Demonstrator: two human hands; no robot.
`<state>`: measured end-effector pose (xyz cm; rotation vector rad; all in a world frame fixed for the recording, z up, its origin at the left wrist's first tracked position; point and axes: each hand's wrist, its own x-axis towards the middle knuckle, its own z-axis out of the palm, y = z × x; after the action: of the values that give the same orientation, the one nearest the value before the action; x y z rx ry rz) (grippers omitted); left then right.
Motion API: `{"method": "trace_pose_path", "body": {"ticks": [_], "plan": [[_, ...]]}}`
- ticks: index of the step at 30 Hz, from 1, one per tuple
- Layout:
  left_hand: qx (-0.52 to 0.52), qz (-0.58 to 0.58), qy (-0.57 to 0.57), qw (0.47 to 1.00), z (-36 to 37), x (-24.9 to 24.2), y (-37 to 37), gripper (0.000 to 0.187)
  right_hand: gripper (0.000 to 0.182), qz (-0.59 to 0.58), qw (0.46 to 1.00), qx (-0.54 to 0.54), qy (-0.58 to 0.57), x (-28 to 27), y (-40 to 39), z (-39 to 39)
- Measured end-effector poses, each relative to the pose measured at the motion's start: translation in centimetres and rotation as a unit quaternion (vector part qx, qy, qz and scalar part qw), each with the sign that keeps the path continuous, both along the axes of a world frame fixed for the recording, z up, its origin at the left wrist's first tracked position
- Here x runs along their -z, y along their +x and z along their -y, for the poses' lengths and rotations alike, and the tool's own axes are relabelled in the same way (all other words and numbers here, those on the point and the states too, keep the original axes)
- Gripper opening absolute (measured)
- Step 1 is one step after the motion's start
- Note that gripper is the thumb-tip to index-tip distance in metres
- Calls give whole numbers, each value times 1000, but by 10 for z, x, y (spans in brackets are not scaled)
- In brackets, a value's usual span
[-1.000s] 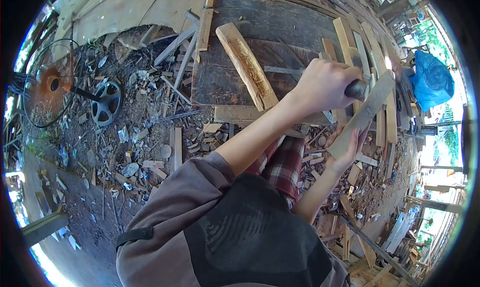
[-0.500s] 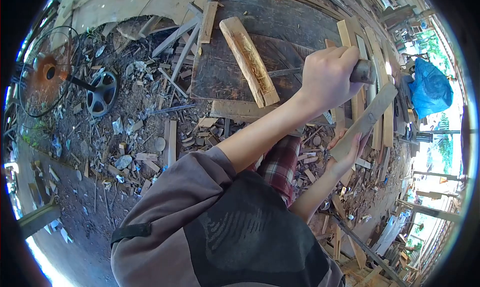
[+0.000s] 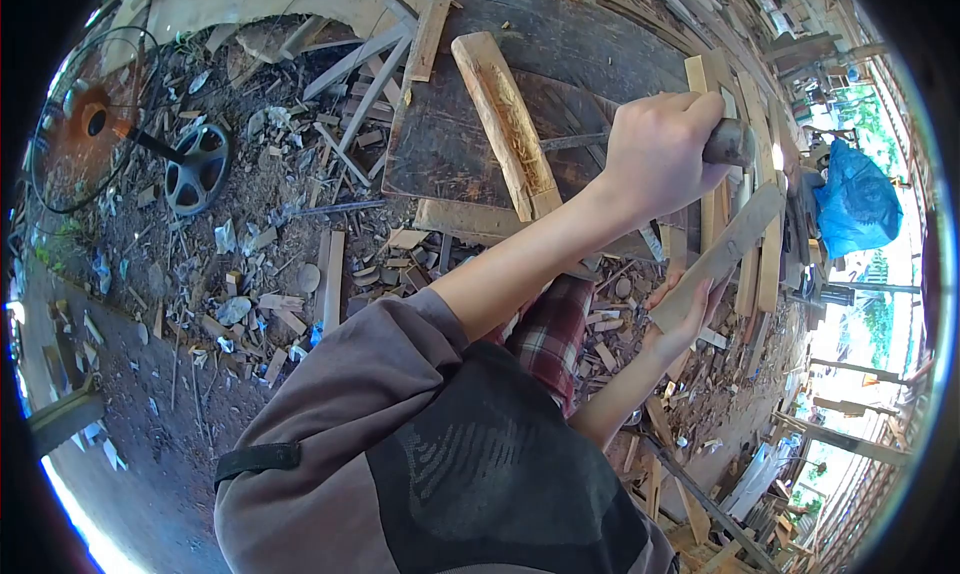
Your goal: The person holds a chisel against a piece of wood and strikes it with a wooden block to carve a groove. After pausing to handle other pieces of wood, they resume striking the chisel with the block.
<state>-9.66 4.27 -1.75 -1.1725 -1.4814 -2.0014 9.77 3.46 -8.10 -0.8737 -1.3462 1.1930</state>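
Note:
My left hand [image 3: 662, 152] is closed in a fist around the handle of a chisel [image 3: 575, 142]. The chisel's blade points left, its tip against or very near a wood piece [image 3: 505, 114] with a long rough hollow cut into it. That piece lies on a dark, worn wooden bench top [image 3: 440, 154]. Lower right, my right hand [image 3: 690, 314] grips a flat wooden bat [image 3: 725, 254]. The bat slants up to the right, its far end just below the chisel's handle end, with a gap between them. My left fingertips are hidden behind the fist.
Wood strips [image 3: 772, 244] stand or lie along the bench's right side. Offcuts and chips litter the ground [image 3: 270, 274]. A wheel with a black rim [image 3: 197, 171] is at the left, and a blue plastic bag [image 3: 858, 199] hangs at the right.
The view has shifted slightly. The bat's far end has dropped a little lower, farther from the chisel handle. My left hand keeps its hold on the chisel at the hollowed wood.

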Motion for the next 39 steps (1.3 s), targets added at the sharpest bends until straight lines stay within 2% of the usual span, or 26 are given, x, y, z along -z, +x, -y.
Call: {"method": "trace_pose_path", "body": {"ticks": [16,27,37,39], "plan": [[12,12,-45,999,-2,-5,-8,25,53,14,1000,-5,9,0,0,-5],[21,16,-41,999,-3,-3,-10,25,51,13,1000,12,-19,-6,-5,6],[45,30,-58,997,1,-4,-16,25,51,29,1000,-5,0,2,6,-6],[46,39,-30,998,-1,-3,-17,26,50,34,999,-6,-5,-7,3,-2]]}}
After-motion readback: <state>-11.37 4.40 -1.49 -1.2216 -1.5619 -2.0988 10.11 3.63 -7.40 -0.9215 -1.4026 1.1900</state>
